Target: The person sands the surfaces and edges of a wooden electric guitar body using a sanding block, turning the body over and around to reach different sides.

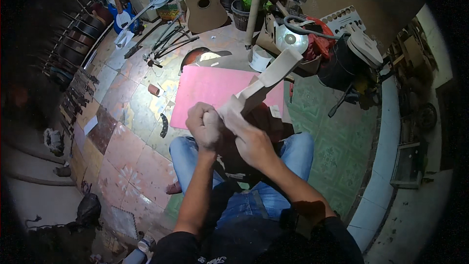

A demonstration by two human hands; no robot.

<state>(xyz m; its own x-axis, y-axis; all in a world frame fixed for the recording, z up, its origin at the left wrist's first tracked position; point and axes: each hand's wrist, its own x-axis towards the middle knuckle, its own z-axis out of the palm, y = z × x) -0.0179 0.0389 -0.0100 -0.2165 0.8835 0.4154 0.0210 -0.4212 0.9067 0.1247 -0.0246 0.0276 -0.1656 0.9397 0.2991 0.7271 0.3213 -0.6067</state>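
Observation:
A pale piece of bare wood, which looks like an unfinished guitar neck (273, 72), slants up and to the right over my lap, with a stepped, block-like far end. My right hand (253, 144) is closed round its near part, fingers along the side. My left hand (202, 123) makes a fist against the near end; what is inside the fist, if anything, is hidden. Under and beyond the wood lies a flat pink sheet (207, 85), in front of my knees. Something dark, partly hidden by my right hand, lies between my legs.
Beyond the sheet lie a dark guitar body (193, 58) and a white tub (259, 59). A small brown cylinder (154, 90) and a curved black strip (164, 126) are on the tiles at left. Guitars line the left wall; a black bucket (332, 68) stands at right.

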